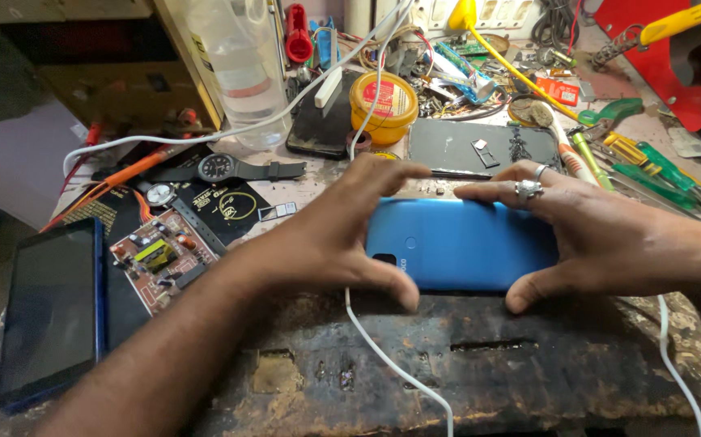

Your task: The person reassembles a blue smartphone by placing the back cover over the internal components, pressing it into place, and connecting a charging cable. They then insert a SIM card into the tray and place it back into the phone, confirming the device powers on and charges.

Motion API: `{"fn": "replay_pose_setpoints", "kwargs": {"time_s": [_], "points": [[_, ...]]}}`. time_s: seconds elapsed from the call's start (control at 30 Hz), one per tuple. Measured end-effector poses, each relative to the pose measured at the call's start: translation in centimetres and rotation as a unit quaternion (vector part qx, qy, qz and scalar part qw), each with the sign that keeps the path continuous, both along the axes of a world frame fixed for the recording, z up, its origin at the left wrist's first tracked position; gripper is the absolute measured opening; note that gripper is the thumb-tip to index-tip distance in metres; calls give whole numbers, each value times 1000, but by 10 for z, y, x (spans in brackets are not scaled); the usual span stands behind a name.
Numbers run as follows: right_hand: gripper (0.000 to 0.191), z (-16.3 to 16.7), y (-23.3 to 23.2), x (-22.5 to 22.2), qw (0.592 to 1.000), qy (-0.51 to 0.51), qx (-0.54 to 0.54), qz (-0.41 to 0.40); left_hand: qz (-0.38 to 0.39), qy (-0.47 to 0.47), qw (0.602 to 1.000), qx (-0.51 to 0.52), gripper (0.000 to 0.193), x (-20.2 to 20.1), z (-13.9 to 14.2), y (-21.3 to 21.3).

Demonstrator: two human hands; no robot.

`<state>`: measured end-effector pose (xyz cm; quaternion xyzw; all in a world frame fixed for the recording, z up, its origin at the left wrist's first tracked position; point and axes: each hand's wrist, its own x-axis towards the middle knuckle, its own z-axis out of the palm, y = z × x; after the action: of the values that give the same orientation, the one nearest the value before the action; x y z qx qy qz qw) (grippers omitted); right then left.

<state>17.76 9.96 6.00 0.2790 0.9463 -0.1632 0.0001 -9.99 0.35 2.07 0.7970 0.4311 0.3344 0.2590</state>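
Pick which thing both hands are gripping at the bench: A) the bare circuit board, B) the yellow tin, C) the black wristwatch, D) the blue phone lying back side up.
D: the left hand and right hand clasp the blue phone by its two ends, back side up.

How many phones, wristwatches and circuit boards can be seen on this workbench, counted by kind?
Phones: 4, the blue phone held by the left hand and right hand, a dark phone at the left edge, a black phone by the yellow tub, and a dark phone lying behind the hands.
Wristwatches: 2, black and silver.
Circuit boards: 1.
Total: 7
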Motion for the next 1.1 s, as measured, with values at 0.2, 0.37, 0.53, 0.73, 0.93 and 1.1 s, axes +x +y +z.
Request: {"fn": "replay_pose_setpoints", "kwargs": {"time_s": [0.2, 0.37, 0.53, 0.73, 0.93, 1.1], "points": [[105, -6, 14, 11, 995, 57, 48, 60, 48, -199, 945, -256, 53, -9, -2, 7], [67, -11, 26, 17, 983, 81, -135, -93, 40, -272, 938, -211, 52, -7, -2, 11], [41, -10, 30, 18, 957, 53, -255, -127, 28, -322, 934, -155, 55, 2, 3, 8], [38, -10, 26, 24, 931, 135, -305, -150, 24, -305, 923, -234, 43, -1, 10, 2], [38, -18, 24, 26, 898, 188, -390, -76, 11, -323, 928, -187, 42, -2, 6, 6], [38, -25, 16, 21, 896, 250, -356, -93, 71, -415, 887, -188, 39, 2, 3, 8]]}}
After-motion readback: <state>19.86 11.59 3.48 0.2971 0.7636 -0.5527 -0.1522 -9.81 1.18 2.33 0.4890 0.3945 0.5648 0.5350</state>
